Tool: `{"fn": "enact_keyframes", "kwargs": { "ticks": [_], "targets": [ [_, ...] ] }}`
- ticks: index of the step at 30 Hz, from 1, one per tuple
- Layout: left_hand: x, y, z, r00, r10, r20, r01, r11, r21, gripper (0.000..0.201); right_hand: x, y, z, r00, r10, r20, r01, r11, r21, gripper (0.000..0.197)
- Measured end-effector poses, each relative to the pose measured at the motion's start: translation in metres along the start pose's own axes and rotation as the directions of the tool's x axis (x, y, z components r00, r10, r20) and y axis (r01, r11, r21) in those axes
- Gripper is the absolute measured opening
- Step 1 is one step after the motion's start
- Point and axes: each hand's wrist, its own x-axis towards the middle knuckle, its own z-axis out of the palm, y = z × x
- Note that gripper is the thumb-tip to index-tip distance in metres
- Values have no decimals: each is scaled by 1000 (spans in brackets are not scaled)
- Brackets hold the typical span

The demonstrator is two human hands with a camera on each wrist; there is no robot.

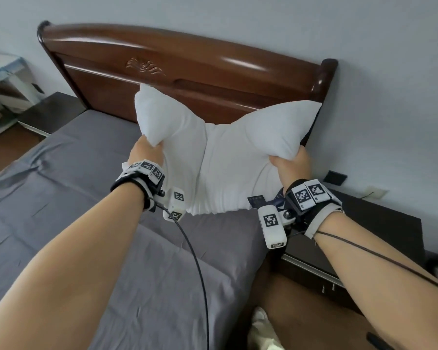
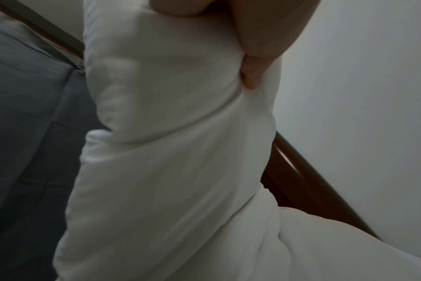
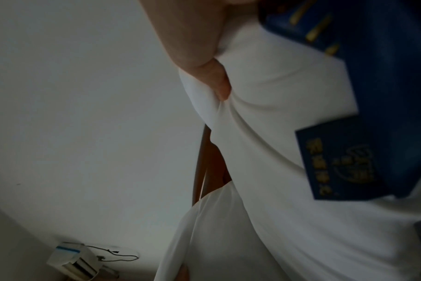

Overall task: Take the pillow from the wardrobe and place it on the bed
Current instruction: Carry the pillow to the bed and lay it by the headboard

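Observation:
A white pillow [image 1: 225, 157] hangs in front of me above the head end of the bed [image 1: 61, 198], sagging in the middle. My left hand [image 1: 147, 152] grips its left side and my right hand [image 1: 291, 164] grips its right side, fingers dug into the cloth. Its bottom edge hangs just above or on the grey sheet; I cannot tell which. In the left wrist view my left hand [image 2: 250, 74] pinches the pillow [image 2: 168, 152]. The right wrist view shows my right hand [image 3: 216, 83] bunching the pillow [image 3: 264, 171], which bears blue labels [image 3: 337, 163].
A dark wooden headboard [image 1: 187, 61] stands behind the pillow against a pale wall. Dark nightstands sit left [image 1: 51, 112] and right [image 1: 364, 236] of the bed. A white shelf unit [image 1: 3, 92] stands at far left. The wood floor [image 1: 301, 311] shows beside the bed.

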Motion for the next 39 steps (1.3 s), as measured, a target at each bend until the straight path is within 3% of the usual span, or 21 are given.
{"fn": "enact_keyframes", "kwargs": {
  "ticks": [8,17,21,26,30,32,34,37,39],
  "targets": [
    [60,-24,95,988,-139,69,130,985,114,24,79,81,36,989,139,48,-137,990,-40,41],
    [143,-74,197,962,-256,97,229,947,225,27,130,193,81,958,285,-23,-286,958,-5,47],
    [177,-104,235,971,-227,82,201,948,248,33,147,241,105,949,315,-17,-314,949,23,50],
    [220,-134,272,977,-206,48,197,968,154,26,166,291,128,936,346,-64,-345,938,25,53],
    [248,-163,294,965,-259,44,247,952,183,48,179,329,121,894,436,-106,-441,897,-35,73],
    [255,-185,305,954,-296,51,279,935,218,65,180,341,116,867,487,-109,-499,850,-168,87],
    [248,-202,314,912,-410,-5,395,877,274,79,180,344,112,844,520,-131,-533,786,-312,97],
    [221,-213,317,833,-553,13,517,786,339,99,178,343,113,849,523,-76,-528,832,-174,107],
    [212,-224,323,789,-590,171,526,793,308,106,177,341,115,850,525,-35,-527,848,-58,105]
  ]
}}
